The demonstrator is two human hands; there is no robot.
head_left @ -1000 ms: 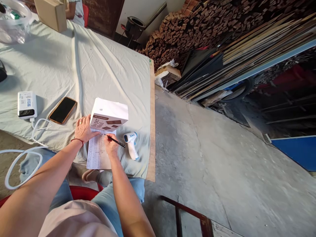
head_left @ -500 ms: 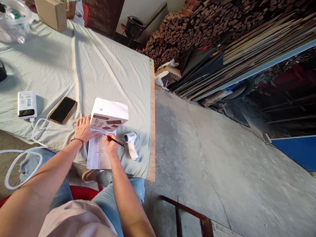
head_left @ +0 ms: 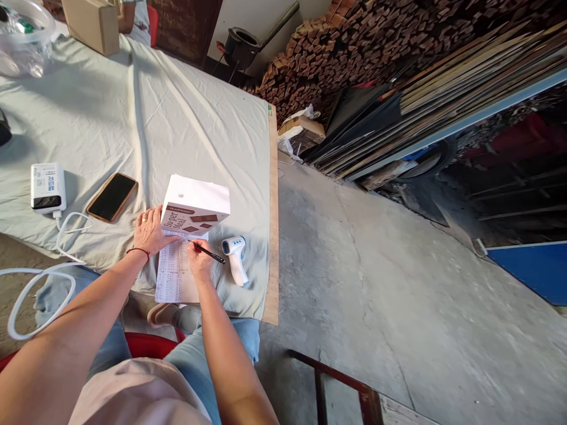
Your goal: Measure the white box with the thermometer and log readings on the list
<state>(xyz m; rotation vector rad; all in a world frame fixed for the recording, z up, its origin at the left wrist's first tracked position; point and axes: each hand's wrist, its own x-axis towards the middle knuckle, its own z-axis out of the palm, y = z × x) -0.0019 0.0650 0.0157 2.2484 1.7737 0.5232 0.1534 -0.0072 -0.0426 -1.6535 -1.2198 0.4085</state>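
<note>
My right hand [head_left: 200,264] is closed around a black pen [head_left: 209,254], its tip on a sheet of paper [head_left: 170,277] covered in small handwriting. My left hand [head_left: 151,231] lies flat at the upper left of the sheet, thumb stretched out over the paper and fingers against the left side of a white box [head_left: 199,198]. The box has brown pictures on its front and stands over the sheet's top end. Just right of my right hand, a white and blue infrared thermometer [head_left: 236,260] lies on the cloth.
A smartphone [head_left: 112,197] and a white power bank [head_left: 48,188] with a white cable [head_left: 62,265] lie to the left on the cloth-covered table [head_left: 190,136]. A cardboard box [head_left: 91,26] and a clear plastic tub [head_left: 26,47] stand far left. Stacked firewood [head_left: 336,59] is beyond.
The pen and my right hand have shifted very slightly at the paper. My left hand, the box and the other things stay in place.
</note>
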